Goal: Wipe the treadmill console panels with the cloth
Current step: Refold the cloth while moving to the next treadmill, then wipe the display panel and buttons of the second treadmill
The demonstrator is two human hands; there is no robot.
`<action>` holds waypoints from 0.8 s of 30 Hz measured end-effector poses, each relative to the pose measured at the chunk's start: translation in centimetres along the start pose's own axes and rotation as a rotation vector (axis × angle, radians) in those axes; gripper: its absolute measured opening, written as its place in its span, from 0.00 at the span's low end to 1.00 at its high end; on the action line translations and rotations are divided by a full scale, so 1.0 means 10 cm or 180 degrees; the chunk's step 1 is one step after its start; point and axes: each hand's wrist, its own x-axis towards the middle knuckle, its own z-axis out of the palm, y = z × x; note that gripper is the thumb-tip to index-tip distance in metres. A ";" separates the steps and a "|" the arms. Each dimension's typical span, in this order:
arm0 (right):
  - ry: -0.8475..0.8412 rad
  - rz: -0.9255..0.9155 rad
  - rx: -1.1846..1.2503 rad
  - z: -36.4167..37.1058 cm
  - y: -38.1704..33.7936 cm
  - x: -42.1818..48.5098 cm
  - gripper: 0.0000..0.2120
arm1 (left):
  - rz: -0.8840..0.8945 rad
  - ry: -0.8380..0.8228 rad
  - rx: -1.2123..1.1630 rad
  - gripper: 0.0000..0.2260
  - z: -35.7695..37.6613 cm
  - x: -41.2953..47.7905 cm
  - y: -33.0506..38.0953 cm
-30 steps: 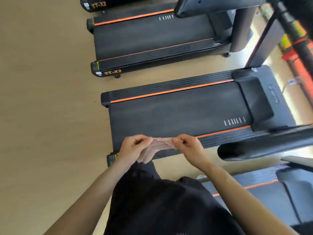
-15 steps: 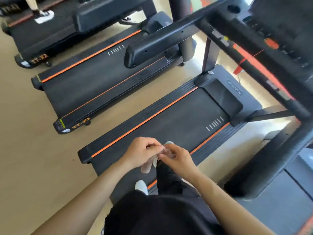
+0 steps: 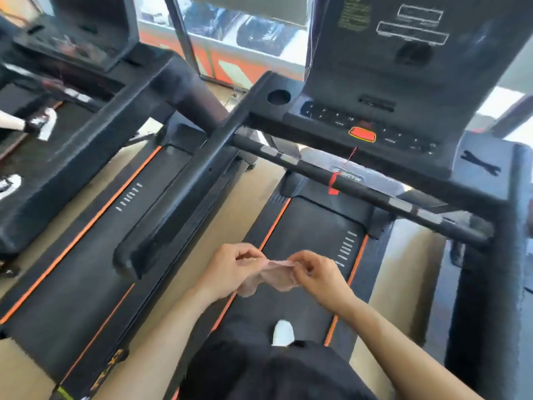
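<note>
A small pale pink cloth (image 3: 274,274) is stretched between both hands over the treadmill belt. My left hand (image 3: 230,268) pinches its left edge and my right hand (image 3: 315,272) pinches its right edge. Ahead and above stands the black treadmill console (image 3: 375,90), with a button panel and a red stop button (image 3: 362,134). The hands are well below and in front of the console, not touching it. A black handlebar (image 3: 360,189) with grey pads runs across between the hands and the console.
A black side handrail (image 3: 178,197) slopes down at the left of the hands, another rail (image 3: 487,284) stands at the right. A second treadmill (image 3: 86,226) lies to the left on the tan floor. Someone's shoe (image 3: 8,184) shows at the far left.
The view has swung up and round from the belts and floor to face the console. Both hands kept the cloth and spread it a little wider.
</note>
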 end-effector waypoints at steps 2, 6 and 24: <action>0.0171 -0.0025 -0.0009 -0.23 -0.07 0.32 0.11 | 0.0087 -0.0122 -0.0003 0.02 -0.18 0.41 0.12; 0.0526 0.0075 0.0042 -0.74 -0.19 0.98 0.10 | 0.0170 -0.0328 0.0074 0.05 -0.50 1.32 0.32; 0.2685 0.0155 0.0403 -2.80 -0.93 3.55 0.10 | 0.1091 0.0040 -0.0908 0.05 -0.91 4.84 2.09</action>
